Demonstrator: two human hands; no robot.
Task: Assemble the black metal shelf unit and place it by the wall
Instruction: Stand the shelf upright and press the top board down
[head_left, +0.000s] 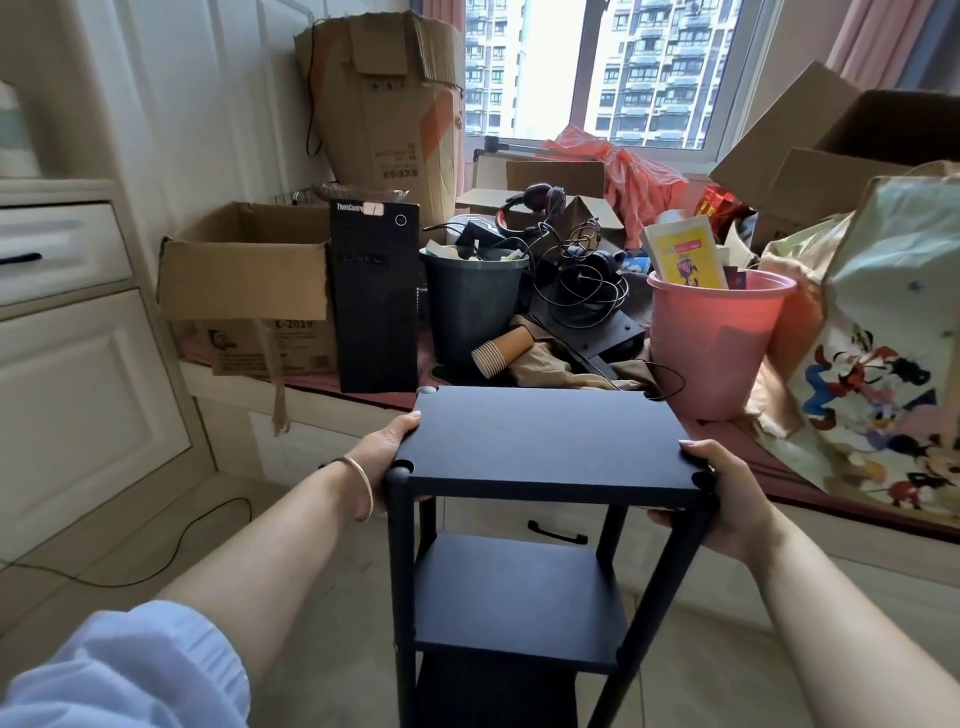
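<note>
Black shelf unit (540, 519) stands upright between both hands: left hand (387, 447) and right hand (719, 496) grasp its top panel's opposite edges, equally near.

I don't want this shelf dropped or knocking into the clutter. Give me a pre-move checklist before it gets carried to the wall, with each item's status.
1. Both hands on the top shelf: ok. Left hand holds the left edge, right hand the right edge near the front corner.
2. Grip secure: cannot tell; thumbs lie on top, fingers underneath are mostly hidden.
3. Shelves seated on posts: ok for the near left post; the bottom joints are out of view.
4. Clearance ahead: not ok. The pink bucket, paper cup and computer tower sit close behind the far edge.
5. Floor path: not ok. A black cable runs across the floor on the left.
</note>
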